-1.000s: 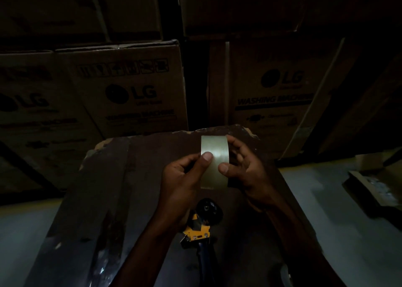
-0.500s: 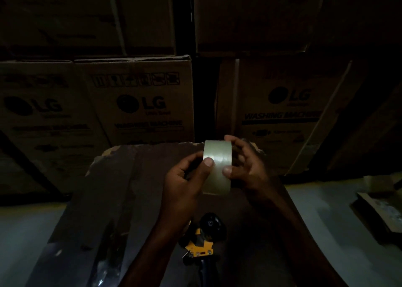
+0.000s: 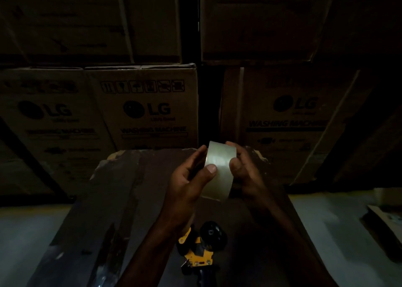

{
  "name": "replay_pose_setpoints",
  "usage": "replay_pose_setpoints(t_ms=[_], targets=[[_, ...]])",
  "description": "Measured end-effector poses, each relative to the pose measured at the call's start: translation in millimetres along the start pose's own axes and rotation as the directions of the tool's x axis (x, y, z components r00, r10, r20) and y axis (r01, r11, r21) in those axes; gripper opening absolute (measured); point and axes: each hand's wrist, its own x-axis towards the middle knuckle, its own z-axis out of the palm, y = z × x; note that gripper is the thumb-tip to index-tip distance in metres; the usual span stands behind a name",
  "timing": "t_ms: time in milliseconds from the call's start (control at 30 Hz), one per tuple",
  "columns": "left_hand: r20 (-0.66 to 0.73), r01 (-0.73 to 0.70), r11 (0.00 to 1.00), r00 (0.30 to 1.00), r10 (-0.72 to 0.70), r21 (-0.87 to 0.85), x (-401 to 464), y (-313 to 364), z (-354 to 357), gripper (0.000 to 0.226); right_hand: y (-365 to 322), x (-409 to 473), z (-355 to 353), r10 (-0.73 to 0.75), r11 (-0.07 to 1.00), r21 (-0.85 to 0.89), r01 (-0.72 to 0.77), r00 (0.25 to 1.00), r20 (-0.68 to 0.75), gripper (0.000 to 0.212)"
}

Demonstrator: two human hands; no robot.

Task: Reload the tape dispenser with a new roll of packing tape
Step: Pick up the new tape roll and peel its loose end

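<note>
The roll of packing tape point(image 3: 219, 169) is held edge-on to the camera, so its broad outer band faces the viewer and its round faces point left and right; the axis through its core runs roughly side to side, and the band's visible length runs up and down with a slight lean, top toward the left. The tape looks clear to pale and glossy, with faint horizontal streaks of reflected light across the band. The core cannot be seen from this angle.

Both hands grip the roll above the surface point(image 3: 130, 199). The left hand point(image 3: 187, 184) clasps the roll's left side, thumb pressed on the front of the band and fingers curled behind. The right hand point(image 3: 243, 167) grips the roll's right side, thumb on the band's right edge, fingers wrapping over the top.

Below the roll, nearer the person, the tape dispenser point(image 3: 200, 249) lies on the dark, worn surface: yellow frame, black hub wheel, dark handle running toward the bottom edge. It is well apart from the roll and partly covered by the left wrist.

Beyond the roll stand stacked cardboard boxes point(image 3: 143, 108) printed "LG" and "WASHING MACHINE".
</note>
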Motion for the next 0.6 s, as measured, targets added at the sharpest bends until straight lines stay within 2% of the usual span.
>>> replay_pose_setpoints(t_ms=[100, 167, 267, 367, 433, 600], targets=[[-0.013, -0.043, 0.999, 0.999, 0.043, 0.008, 2, -3, 2, 0.076, 2, -5, -3, 0.105, 0.992, 0.060, -0.108, 0.993, 0.059, 0.054], [-0.007, -0.042, 0.999, 0.999, 0.042, 0.021, 2, -4, 3, 0.078, 2, -6, -4, 0.080, 0.993, 0.082, -0.085, 0.995, 0.060, 0.051], [-0.025, -0.030, 0.998, 0.999, 0.031, 0.055, 3, -5, 5, 0.078, 4, -3, -4, 0.034, 0.996, 0.080, -0.040, 0.997, 0.075, 0.065], [-0.074, 0.000, 1.000, 0.997, 0.001, 0.012, 5, -2, 8, 0.079, 9, 3, -5, -0.025, 0.999, 0.030, 0.023, 0.996, 0.085, 0.080], [-0.058, 0.011, 1.000, 0.998, -0.010, 0.008, 6, 0, 9, 0.077, 10, 4, -8, -0.062, 0.998, 0.005, 0.062, 0.994, 0.091, 0.084], [0.001, 0.059, 0.998, 0.998, -0.059, -0.019, 7, 3, 6, 0.052, 2, 0, -16, -0.124, 0.983, -0.117, 0.144, 0.979, 0.161, 0.094]])
